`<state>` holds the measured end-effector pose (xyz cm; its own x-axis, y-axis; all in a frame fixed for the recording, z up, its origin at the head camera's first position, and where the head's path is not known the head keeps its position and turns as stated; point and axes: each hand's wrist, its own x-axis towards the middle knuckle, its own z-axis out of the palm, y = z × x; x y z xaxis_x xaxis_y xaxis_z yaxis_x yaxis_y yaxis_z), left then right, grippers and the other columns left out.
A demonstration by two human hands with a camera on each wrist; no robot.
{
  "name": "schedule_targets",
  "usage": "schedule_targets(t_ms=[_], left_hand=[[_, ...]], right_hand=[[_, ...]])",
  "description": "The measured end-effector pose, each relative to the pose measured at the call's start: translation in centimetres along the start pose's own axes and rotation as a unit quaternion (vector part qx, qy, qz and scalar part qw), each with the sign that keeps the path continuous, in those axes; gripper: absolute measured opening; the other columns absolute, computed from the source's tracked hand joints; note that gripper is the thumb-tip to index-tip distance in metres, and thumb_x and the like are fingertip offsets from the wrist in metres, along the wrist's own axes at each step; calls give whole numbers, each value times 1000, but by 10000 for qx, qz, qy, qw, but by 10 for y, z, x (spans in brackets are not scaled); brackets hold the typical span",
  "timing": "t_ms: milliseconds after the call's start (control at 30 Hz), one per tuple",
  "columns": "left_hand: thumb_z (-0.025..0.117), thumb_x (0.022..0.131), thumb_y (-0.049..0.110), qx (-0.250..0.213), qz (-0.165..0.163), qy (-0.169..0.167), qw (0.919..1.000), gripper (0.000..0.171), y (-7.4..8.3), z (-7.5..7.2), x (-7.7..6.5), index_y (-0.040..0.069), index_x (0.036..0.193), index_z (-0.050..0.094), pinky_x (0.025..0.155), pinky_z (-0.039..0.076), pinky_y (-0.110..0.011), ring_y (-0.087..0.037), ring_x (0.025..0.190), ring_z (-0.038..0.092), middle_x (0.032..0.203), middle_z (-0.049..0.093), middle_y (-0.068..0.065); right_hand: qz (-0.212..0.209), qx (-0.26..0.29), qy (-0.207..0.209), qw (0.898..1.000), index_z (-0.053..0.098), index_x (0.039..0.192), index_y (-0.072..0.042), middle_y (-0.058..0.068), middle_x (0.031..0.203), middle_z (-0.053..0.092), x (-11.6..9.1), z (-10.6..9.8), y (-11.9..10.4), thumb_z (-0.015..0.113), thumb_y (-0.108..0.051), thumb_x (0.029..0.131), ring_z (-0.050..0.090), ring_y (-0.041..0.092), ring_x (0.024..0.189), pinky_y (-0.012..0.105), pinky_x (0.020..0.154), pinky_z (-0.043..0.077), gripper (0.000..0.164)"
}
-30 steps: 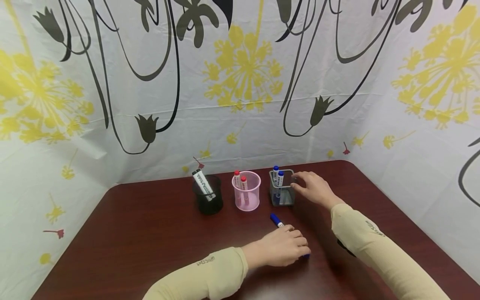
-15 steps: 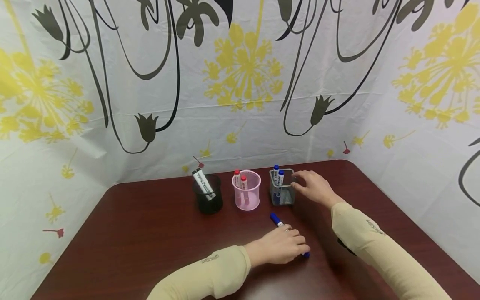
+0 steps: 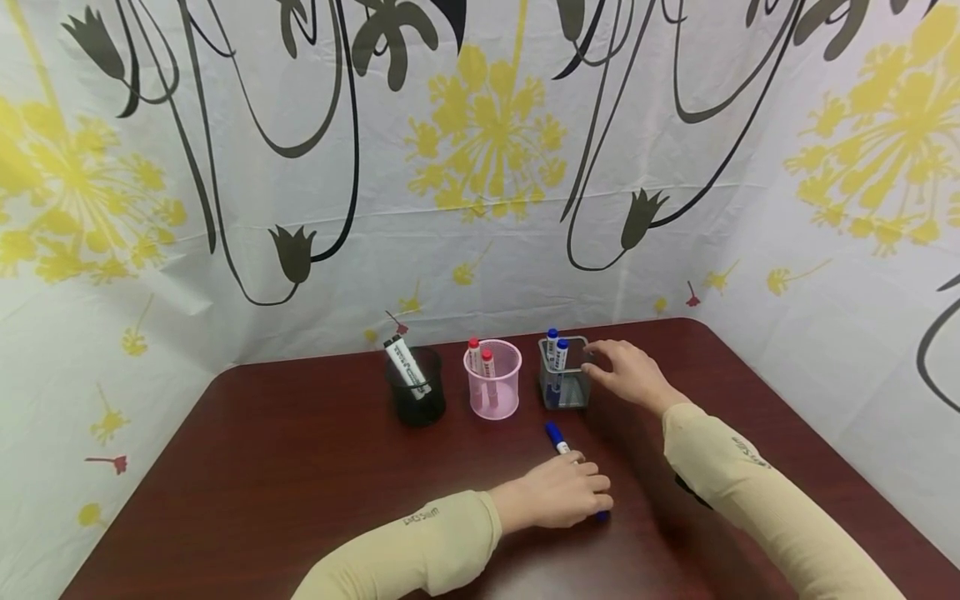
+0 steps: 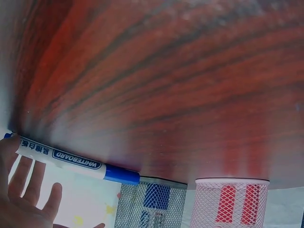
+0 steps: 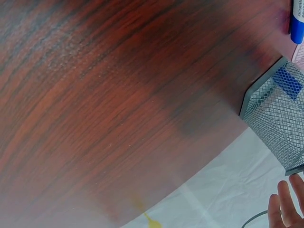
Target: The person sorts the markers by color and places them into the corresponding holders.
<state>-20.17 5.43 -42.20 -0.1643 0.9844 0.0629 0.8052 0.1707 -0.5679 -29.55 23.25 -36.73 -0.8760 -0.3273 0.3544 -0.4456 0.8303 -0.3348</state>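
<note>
In the head view my left hand [image 3: 561, 493] is low over a blue-capped whiteboard marker [image 3: 559, 442], whose cap points away from me. The left wrist view shows the thumb in front of the marker [image 4: 78, 161] near its tail end and fingertips behind it, pinching it; the last fingers are spread off it. My right hand [image 3: 628, 377] is at the right side of the square grey mesh pen holder [image 3: 570, 390], fingertips right at its rim. Its fingers look straight in the right wrist view, close to a corner of the holder [image 5: 280, 118]. Two blue-capped markers [image 3: 557, 354] stand in that holder.
A round pink mesh holder [image 3: 504, 392] with two red-capped markers [image 3: 481, 357] stands left of the grey one. Farther left is a black mesh holder [image 3: 416, 410] with black-capped markers [image 3: 407, 367]. A patterned cloth [image 3: 480, 275] hangs behind the dark wooden table [image 3: 300, 467].
The marker under my left hand has turned slightly, its near end shifting left and its cap to the right. The left fingers moved a little left with it. My right hand stays put.
</note>
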Motion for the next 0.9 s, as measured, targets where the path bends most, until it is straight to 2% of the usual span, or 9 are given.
schedule_targets(t_ms=[200,400,633,767,900], left_hand=[[49,88,33,9,209,106,9997,19,-1,-5,-6,31,104,59,74,37,-25,-8,86,49,95,54,12],[47,90,34,-44,238,570,9981,23,-7,-20,-18,30,110,58,83,35,-25,-7,93,50,98,55,13],[50,89,33,-792,11,1086,9909,25,-15,-34,-32,24,111,60,90,31,-22,-5,95,50,101,57,11],[55,87,31,-1197,-119,1173,9858,25,-18,-43,-39,22,110,60,92,29,-20,-5,94,49,102,57,11],[56,86,30,-1415,-250,1348,9804,24,-21,-52,-46,22,108,61,93,28,-20,-4,92,49,100,58,12]], right_hand=[[-7,-13,-3,10000,58,111,-3,15,109,57,-1,1,0,61,-25,84,50,32,99,51,82,39,35],[-72,-26,14,10000,58,111,-2,15,109,57,0,-1,0,61,-25,84,50,32,99,51,81,39,35],[-27,-63,-39,10000,58,111,-3,16,109,56,1,-2,0,61,-25,84,49,32,100,51,82,38,35],[20,-54,-62,10000,58,111,-3,16,109,56,1,-2,-1,61,-25,83,49,32,100,51,83,38,36],[13,-56,-49,10000,58,111,-3,16,109,57,1,-2,-1,61,-25,83,50,32,100,51,83,38,36]])
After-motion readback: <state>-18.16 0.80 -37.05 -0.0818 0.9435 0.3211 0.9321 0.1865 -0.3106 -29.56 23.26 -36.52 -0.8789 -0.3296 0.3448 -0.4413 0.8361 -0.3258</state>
